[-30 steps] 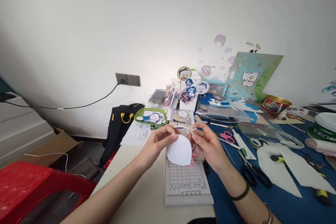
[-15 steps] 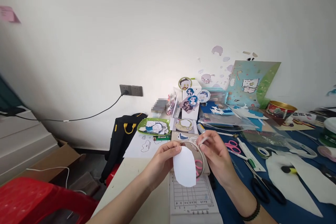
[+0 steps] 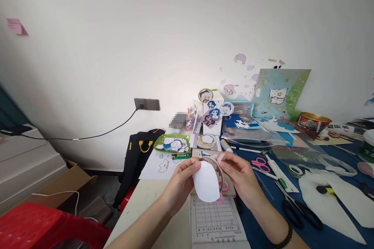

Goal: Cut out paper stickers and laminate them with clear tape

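My left hand (image 3: 181, 180) pinches the top of a white leaf-shaped paper cutout (image 3: 206, 182) and holds it upright over the desk. My right hand (image 3: 240, 178) is closed beside it, fingers pinched on a thin curved band (image 3: 218, 167) that arcs around the cutout's upper edge. Both hands hover above a printed form pad (image 3: 216, 220). Pink-handled scissors (image 3: 222, 192) lie partly hidden behind the cutout.
The blue mat (image 3: 306, 237) at right carries black scissors (image 3: 302, 214), pink scissors (image 3: 260, 164), a pen, tape rolls and white paper shapes. Sticker sheets, a green tray (image 3: 172, 143) and a white box crowd the back. A red stool (image 3: 43, 227) and black bag (image 3: 137, 159) stand left.
The hands and cutout have dropped slightly in view and shifted right as the camera tilted. My right hand's fingers moved closer to the cutout's top along the band.
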Demonstrator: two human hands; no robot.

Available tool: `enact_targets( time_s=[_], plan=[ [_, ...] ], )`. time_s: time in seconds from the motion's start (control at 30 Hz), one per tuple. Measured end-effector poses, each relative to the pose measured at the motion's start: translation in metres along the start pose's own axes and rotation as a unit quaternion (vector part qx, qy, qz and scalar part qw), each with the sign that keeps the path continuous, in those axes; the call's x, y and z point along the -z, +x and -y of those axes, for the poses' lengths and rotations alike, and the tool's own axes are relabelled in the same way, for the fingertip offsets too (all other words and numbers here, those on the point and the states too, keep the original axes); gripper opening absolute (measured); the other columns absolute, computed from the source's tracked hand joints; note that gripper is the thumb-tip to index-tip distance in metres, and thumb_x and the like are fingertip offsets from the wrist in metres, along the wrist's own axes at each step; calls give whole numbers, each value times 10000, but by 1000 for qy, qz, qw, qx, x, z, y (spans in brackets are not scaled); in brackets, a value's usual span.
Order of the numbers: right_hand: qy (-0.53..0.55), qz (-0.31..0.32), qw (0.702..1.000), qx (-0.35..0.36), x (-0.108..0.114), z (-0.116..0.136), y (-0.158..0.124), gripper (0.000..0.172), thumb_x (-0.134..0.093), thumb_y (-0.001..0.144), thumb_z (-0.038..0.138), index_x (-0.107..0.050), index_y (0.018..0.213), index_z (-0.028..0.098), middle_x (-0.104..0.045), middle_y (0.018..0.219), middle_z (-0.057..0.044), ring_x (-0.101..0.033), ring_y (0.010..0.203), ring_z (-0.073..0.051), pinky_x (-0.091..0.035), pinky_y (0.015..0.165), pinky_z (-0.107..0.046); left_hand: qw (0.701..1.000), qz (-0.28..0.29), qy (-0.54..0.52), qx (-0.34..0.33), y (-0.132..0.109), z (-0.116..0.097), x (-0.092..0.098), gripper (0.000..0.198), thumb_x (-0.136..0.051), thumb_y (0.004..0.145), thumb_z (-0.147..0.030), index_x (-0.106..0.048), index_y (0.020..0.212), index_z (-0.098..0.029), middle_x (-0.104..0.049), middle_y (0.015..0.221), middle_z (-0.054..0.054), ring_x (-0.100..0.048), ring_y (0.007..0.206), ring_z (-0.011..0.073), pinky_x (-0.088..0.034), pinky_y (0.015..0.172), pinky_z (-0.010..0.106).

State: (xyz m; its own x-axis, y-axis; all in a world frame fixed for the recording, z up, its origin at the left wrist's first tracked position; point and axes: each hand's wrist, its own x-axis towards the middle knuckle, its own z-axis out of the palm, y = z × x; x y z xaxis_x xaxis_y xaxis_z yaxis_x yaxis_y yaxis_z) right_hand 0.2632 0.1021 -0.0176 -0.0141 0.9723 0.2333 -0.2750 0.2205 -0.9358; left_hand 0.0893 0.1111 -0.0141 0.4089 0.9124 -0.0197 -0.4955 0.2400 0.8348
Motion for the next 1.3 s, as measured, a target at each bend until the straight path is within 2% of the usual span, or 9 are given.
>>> enact_targets(
  time_s=[0.13,0.27,0.4,0.57,0.73,0.9,0.97,1.17,1.3],
  plan=[
    [34,58,998,16,-3,3,-4,171,-700,772,349,-635,740,194,-612,986,-49,-585,818,-164,-479,676,-252,999,18,17,35,-1,3,-2,264,-686,760,-341,-543,657,-145,-550,720,23,-499,629,124,-365,577,232],
    [85,106,991,-15,-3,7,-6,149,-640,832,334,-602,791,196,-641,938,-39,-609,709,-134,-491,623,-246,997,46,34,51,-2,1,-4,267,-703,745,-332,-560,638,-133,-600,752,49,-527,648,131,-362,579,226],
    [148,88,985,-2,1,12,-5,130,-600,865,303,-600,805,188,-628,802,-13,-601,605,-104,-475,538,-212,997,21,62,36,-1,-5,-1,281,-710,732,-347,-558,636,-132,-642,894,74,-563,713,145,-403,626,234],
    [135,94,984,-66,0,9,-2,201,-627,837,345,-563,769,167,-622,724,-11,-574,496,-92,-428,410,-180,984,-85,150,-55,1,-4,3,288,-684,762,-402,-533,726,-159,-574,658,-18,-488,582,77,-349,516,165],
    [51,45,991,-118,-3,4,-1,257,-678,788,374,-522,800,170,-510,478,66,-379,318,-26,-225,292,-113,970,-73,215,-83,-2,3,-2,331,-610,798,-483,-458,801,-189,-618,623,-12,-543,525,114,-361,443,182],
    [6,49,992,-120,-1,6,-2,272,-714,741,337,-508,786,166,-587,791,42,-332,307,33,-135,293,-132,964,-75,240,-82,-6,5,-5,332,-575,818,-495,-425,797,-199,-594,568,-22,-535,474,122,-339,405,183],
    [-6,47,992,-117,-1,6,-2,287,-721,727,326,-484,769,169,-593,851,36,-318,302,41,-131,303,-143,965,-69,243,-76,-6,4,-5,329,-576,816,-496,-431,811,-201,-585,559,-30,-525,466,121,-330,403,183],
    [-11,52,994,-101,-1,6,-2,291,-711,734,327,-457,752,186,-589,825,57,-304,310,29,-251,331,-175,961,-47,267,-52,-5,-2,-6,320,-647,765,-461,-558,762,-154,-611,624,3,-541,569,123,-366,503,198],
    [-39,70,992,-95,-1,6,-2,267,-698,758,315,-463,766,188,-576,769,58,-326,320,16,-258,349,-185,960,-47,275,-31,-4,-3,-5,317,-674,738,-445,-638,778,-133,-652,709,44,-576,634,156,-402,537,223]
  ],
)
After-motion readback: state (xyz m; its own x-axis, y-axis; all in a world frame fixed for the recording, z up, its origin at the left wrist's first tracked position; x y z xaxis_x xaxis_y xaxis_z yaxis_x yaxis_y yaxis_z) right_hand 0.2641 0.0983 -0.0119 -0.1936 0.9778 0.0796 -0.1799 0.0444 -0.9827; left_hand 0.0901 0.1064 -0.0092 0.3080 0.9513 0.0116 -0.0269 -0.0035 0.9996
